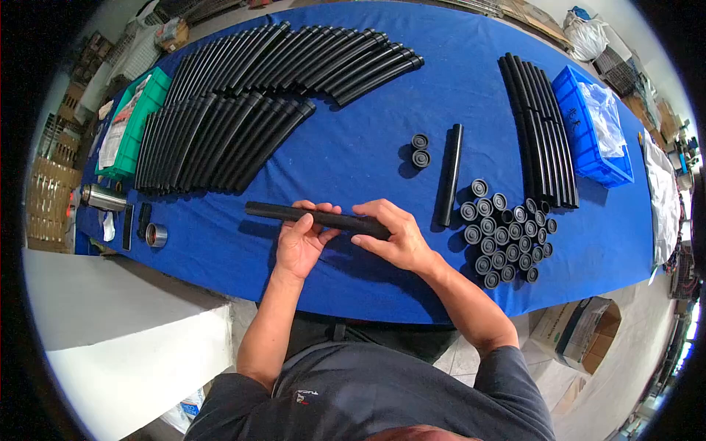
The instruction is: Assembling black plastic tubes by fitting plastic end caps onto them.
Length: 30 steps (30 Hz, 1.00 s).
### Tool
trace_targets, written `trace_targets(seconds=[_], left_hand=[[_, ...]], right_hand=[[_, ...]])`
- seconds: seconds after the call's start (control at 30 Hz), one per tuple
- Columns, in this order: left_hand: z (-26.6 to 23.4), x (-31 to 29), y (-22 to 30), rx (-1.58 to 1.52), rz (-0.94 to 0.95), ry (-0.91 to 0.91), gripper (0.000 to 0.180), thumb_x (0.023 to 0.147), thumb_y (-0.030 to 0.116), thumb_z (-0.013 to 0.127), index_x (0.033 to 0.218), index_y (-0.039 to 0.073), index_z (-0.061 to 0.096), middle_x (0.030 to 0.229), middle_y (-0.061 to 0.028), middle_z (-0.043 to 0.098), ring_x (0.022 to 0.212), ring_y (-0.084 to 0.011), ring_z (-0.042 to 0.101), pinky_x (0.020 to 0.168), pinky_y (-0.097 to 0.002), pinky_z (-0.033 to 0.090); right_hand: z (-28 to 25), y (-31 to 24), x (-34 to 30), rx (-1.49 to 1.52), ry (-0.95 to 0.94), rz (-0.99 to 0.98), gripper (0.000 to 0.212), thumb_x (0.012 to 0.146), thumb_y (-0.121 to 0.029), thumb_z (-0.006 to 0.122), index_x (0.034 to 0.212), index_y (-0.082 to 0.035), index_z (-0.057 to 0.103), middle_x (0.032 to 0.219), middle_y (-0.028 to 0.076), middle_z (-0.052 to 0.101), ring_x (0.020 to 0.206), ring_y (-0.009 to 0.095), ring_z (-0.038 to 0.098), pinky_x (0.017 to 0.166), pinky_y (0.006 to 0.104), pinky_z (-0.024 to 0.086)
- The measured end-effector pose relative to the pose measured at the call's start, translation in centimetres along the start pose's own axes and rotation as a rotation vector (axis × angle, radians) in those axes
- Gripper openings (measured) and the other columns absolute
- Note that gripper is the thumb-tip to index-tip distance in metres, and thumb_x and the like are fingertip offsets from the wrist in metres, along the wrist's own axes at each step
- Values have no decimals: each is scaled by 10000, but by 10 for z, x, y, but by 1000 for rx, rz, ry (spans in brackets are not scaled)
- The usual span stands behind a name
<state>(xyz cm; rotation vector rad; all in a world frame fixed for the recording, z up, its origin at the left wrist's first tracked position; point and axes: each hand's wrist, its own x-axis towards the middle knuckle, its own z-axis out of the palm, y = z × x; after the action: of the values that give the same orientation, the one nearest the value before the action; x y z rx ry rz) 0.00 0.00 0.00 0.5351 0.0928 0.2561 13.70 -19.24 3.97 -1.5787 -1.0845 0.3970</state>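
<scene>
A black tube (276, 212) lies crosswise between my two hands, above the near part of the blue-covered table. My left hand (300, 239) has its fingers and thumb wrapped round the tube's middle, palm up. At the tube's right end, my right hand (397, 234) grips it from above; whether a cap sits under those fingers is hidden. Another black tube (453, 173) lies alone to the right of my hands. Two round black caps (420, 150) rest left of that tube, and a cluster of similar caps (501, 235) spreads to its lower right.
Two rows of capped black tubes (213, 140) fill the back left beside a green crate (151, 103). More tubes (540, 132) stand stacked side by side near a blue crate (618, 167). Tape rolls (156, 234) sit at the left edge. An open cardboard box (577, 334) is below the table.
</scene>
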Motion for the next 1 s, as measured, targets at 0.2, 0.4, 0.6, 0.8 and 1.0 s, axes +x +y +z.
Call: trace_targets(seconds=[0.2,0.4,0.6,0.8,1.0], left_hand=[[10,-1,-9,-32,26,40,237,933,43,619,1167,67,592,1238,-189,626,1241,-362,559,965,-508,561],[3,1,-3,-44,25,61,234,926,34,622,1157,63,598,1233,-194,630,1242,-369,557,984,-515,546],[9,2,-2,-35,-2,64,232,935,55,615,1166,68,598,1236,-194,628,1245,-379,551,953,-516,564],[15,1,1,8,10,95,227,948,81,614,1173,56,596,1236,-190,626,1212,-327,588,941,-479,576],[45,-11,7,757,-263,165,352,956,161,636,1237,-43,583,1140,-189,677,1000,-270,695,796,-366,604]], right_hand=[[-5,-5,-6,195,-123,376,415,825,-208,764,1163,-5,635,957,133,655,849,231,658,707,344,510],[6,-6,4,-12,154,-166,295,848,-140,725,1095,10,665,883,135,672,781,239,666,684,352,514],[-3,-1,-1,164,-51,372,365,808,-100,770,1139,0,653,950,109,680,833,210,668,728,311,523],[3,3,2,98,109,-74,346,840,-111,743,1146,8,631,804,81,655,697,157,655,631,298,514],[-2,6,2,595,133,366,253,880,-43,694,1115,26,631,809,39,657,715,99,643,638,240,522]])
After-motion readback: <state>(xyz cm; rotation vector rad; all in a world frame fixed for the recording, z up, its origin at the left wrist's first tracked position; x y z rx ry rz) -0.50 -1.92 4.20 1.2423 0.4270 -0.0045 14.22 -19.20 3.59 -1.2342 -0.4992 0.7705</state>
